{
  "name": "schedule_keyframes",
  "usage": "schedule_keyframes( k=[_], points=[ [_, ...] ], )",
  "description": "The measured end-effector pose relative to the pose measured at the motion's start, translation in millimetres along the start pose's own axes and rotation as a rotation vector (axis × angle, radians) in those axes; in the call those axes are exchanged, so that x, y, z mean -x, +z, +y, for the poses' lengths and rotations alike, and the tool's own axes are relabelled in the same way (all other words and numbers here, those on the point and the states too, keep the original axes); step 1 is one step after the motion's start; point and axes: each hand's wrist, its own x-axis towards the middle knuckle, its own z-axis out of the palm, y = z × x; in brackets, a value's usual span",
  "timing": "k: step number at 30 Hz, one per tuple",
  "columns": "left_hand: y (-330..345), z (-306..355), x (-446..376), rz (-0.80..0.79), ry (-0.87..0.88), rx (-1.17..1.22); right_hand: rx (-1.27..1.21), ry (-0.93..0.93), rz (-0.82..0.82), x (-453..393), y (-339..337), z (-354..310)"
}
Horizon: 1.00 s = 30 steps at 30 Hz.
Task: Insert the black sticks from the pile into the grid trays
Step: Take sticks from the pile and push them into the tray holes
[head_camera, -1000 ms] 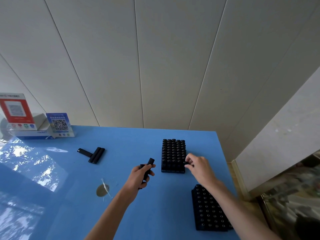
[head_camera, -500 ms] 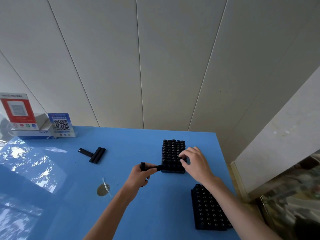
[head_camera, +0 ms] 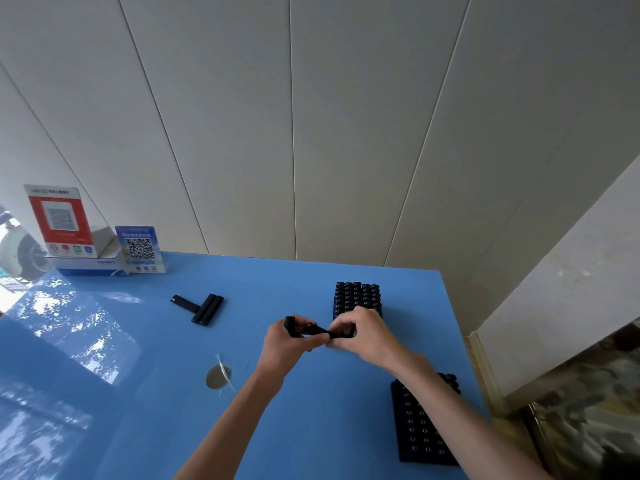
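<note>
Both hands meet over the glossy blue worktop [head_camera: 145, 393], just in front of the far grid tray [head_camera: 356, 296]. Left hand [head_camera: 287, 348] has fingers curled round black sticks [head_camera: 294, 327], one blunt cylinder end poking up past the knuckles; exact count hidden in the fist. Right hand [head_camera: 363, 336] pinches the other end of a matte black stick [head_camera: 323, 330] that lies roughly level between the two hands, so both grips are closed on sticks. Far grid tray is a black rectangular block, its top packed with rows of round stick ends, near edge hidden behind the right hand. Near grid tray [head_camera: 420, 424], same black block shape, lies at the worktop's right edge under the right forearm, showing rows of small ringed round ends. The pile [head_camera: 202, 306], well to the left, is three short smooth black cylinders: two side by side, one lying crosswise touching them. A round tan disc [head_camera: 217, 375] with a thin clear sliver across it sits near the left wrist. At the back left, a red QR sign [head_camera: 59, 216], a blue QR card [head_camera: 140, 249] and a white-blue carton [head_camera: 90, 268] stand against the white panelled wall [head_camera: 311, 116]. Worktop surface is shiny, with window glare on its left half.
</note>
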Motion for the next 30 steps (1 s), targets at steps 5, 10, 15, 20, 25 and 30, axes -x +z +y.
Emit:
schedule_keyframes(
  k=[5,10,15,20,25,30],
  points=[
    [-11,-5,-1,-0.016,-0.069,0.047,-0.062,0.093,0.02,0,5,8],
    [-28,-15,-6,-0.076,-0.163,0.099,-0.075,0.125,0.095,4,4,15],
    [-33,-18,-7,-0.099,-0.219,0.07,-0.084,0.159,0.11,-1,8,25],
    [-35,-20,-10,-0.142,-0.204,0.003,-0.037,0.156,0.101,-6,10,30],
    [-36,-21,-12,-0.154,-0.201,0.03,-0.051,0.207,0.109,-7,9,26],
    [-35,-22,-15,-0.159,-0.219,0.046,-0.159,0.236,0.029,-9,13,32]
  ],
)
